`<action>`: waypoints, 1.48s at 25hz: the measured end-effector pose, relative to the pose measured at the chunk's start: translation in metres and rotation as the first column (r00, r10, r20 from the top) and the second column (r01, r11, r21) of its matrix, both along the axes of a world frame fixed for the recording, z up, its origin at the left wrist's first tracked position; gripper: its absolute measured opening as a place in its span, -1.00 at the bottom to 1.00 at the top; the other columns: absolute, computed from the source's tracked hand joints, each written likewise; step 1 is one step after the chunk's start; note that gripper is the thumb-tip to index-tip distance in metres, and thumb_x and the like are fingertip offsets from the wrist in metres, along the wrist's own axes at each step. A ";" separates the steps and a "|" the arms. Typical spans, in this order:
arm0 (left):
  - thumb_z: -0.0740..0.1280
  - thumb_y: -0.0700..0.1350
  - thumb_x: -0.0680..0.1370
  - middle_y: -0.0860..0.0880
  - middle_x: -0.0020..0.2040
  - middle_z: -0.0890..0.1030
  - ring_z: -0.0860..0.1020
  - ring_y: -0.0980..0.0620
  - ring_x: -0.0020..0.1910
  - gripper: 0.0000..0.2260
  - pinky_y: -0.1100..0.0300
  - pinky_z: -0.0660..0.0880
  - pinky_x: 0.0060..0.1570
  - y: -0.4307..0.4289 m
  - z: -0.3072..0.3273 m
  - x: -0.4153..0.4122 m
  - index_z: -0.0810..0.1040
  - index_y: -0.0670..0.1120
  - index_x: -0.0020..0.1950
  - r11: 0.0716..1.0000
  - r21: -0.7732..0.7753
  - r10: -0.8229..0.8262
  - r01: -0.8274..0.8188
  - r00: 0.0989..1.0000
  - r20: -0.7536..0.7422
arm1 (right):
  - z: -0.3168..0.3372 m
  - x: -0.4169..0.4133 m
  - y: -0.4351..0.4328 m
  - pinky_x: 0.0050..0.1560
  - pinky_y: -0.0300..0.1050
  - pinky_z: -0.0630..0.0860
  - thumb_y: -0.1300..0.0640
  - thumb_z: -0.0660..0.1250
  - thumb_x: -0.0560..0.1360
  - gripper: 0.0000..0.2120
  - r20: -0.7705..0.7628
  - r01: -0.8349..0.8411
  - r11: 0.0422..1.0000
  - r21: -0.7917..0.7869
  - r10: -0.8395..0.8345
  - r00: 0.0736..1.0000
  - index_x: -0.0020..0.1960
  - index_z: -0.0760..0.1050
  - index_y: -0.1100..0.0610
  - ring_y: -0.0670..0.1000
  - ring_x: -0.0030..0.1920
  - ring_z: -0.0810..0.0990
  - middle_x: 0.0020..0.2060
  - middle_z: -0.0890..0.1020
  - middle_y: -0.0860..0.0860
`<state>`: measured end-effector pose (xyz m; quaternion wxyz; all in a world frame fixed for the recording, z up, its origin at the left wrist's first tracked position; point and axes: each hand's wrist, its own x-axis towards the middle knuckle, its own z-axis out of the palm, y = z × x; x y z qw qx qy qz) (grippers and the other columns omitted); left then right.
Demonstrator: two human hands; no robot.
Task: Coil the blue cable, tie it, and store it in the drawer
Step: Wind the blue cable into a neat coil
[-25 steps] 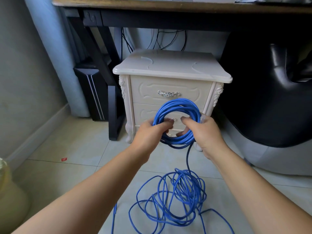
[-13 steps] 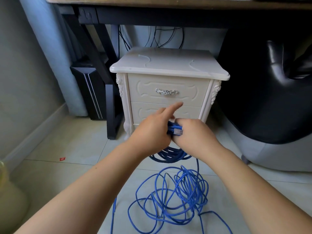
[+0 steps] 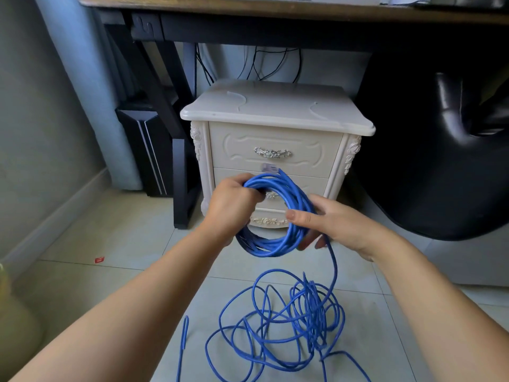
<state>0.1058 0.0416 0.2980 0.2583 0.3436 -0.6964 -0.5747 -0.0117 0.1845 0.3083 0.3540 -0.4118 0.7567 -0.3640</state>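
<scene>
A blue cable is partly wound into a round coil held up in front of a cream nightstand. My left hand grips the coil's upper left side. My right hand holds the coil's right side, thumb over the strands and fingers behind. A clear plug end sticks up at the coil's top. From my right hand a strand drops to a loose tangle of cable on the floor tiles. Both nightstand drawers are closed, each with a silver handle.
The nightstand stands under a dark wooden desk. A black desk leg and black computer case are to its left, a black leather chair to its right. A small red scrap lies on the tiles.
The coil, bunched low between both hands half a second ago, is now raised and spread open as a ring. My hands have moved apart to its two sides.
</scene>
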 end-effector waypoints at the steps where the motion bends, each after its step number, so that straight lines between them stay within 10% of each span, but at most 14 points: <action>1: 0.30 -0.32 0.47 0.08 -0.55 0.34 0.27 0.03 -0.49 -0.82 0.22 0.23 -0.43 -0.002 0.000 0.000 0.64 -0.08 -0.16 0.998 0.054 0.044 -0.043 0.999 -0.028 | -0.001 0.003 0.001 -0.09 -0.07 0.54 -0.39 0.36 0.21 -0.44 0.016 0.005 1.000 0.012 -0.005 1.000 0.13 0.45 -0.18 0.00 -0.16 0.73 -0.07 0.69 -0.12; 6: 0.26 -0.34 0.48 0.02 -0.48 0.35 0.30 0.03 -0.48 -0.80 0.21 0.28 -0.44 0.003 -0.008 -0.004 0.64 -0.12 -0.12 0.954 0.249 0.199 -0.166 0.974 -0.111 | -0.017 0.024 -0.009 -0.20 0.08 0.67 -0.10 0.47 0.42 -0.57 0.252 0.220 0.969 -0.110 -0.187 0.949 0.21 0.40 -0.07 0.05 -0.10 0.72 0.00 0.67 0.01; 11: 0.31 -0.29 0.56 -0.03 -0.41 0.39 0.39 0.05 -0.43 -0.89 0.05 0.50 -0.22 0.014 -0.015 -0.006 0.58 -0.13 0.02 0.936 0.349 0.015 0.030 0.992 -0.126 | -0.026 0.021 -0.015 -0.34 0.06 0.64 0.33 0.33 0.45 -0.77 0.423 0.478 0.861 -0.173 -0.373 0.826 0.04 0.46 0.09 0.09 -0.30 0.66 -0.22 0.61 0.16; 18: 0.52 -0.03 0.31 0.03 0.29 0.57 0.57 0.11 0.24 -0.30 0.08 0.47 0.25 -0.014 -0.001 0.017 0.37 0.24 0.40 0.832 0.250 -0.462 0.495 0.868 -0.183 | -0.028 0.007 -0.009 -0.16 0.19 0.60 0.21 0.34 0.39 -0.82 -0.167 0.292 0.938 -0.185 -0.323 0.932 -0.10 0.45 -0.03 0.24 -0.18 0.63 -0.24 0.59 0.11; 24: 0.43 -0.16 0.46 0.04 -0.11 0.65 0.63 0.14 -0.21 -0.67 0.32 0.55 -0.26 0.004 -0.008 0.010 0.54 0.02 0.21 0.828 -0.361 -0.310 0.429 0.887 0.343 | -0.024 0.014 -0.014 -0.11 0.01 0.55 0.03 0.34 0.40 -0.74 -0.547 0.083 0.994 -0.076 -0.111 0.829 0.03 0.36 -0.14 0.13 -0.16 0.56 -0.24 0.59 -0.07; 30: 0.41 -0.17 0.52 0.17 -0.53 0.41 0.38 0.17 -0.54 -0.93 0.03 0.64 -0.27 0.003 -0.008 0.005 0.58 -0.14 -0.04 0.975 -0.125 -0.185 0.186 0.983 0.018 | -0.018 0.006 -0.013 -0.14 0.01 0.64 -0.12 0.47 0.32 -0.71 -0.141 0.265 0.943 -0.199 -0.295 0.945 -0.04 0.46 -0.10 0.03 -0.21 0.68 -0.21 0.65 -0.04; 37: 0.38 -0.16 0.55 0.10 -0.49 0.31 0.28 0.09 -0.51 -0.92 0.13 0.54 -0.33 0.000 -0.005 0.002 0.53 -0.06 -0.14 0.982 0.177 0.097 -0.062 0.976 -0.195 | -0.015 0.013 -0.009 -0.07 0.05 0.65 -0.09 0.43 0.45 -0.68 0.318 0.200 0.977 -0.077 -0.166 0.933 0.15 0.50 -0.03 0.13 -0.11 0.74 -0.02 0.71 0.03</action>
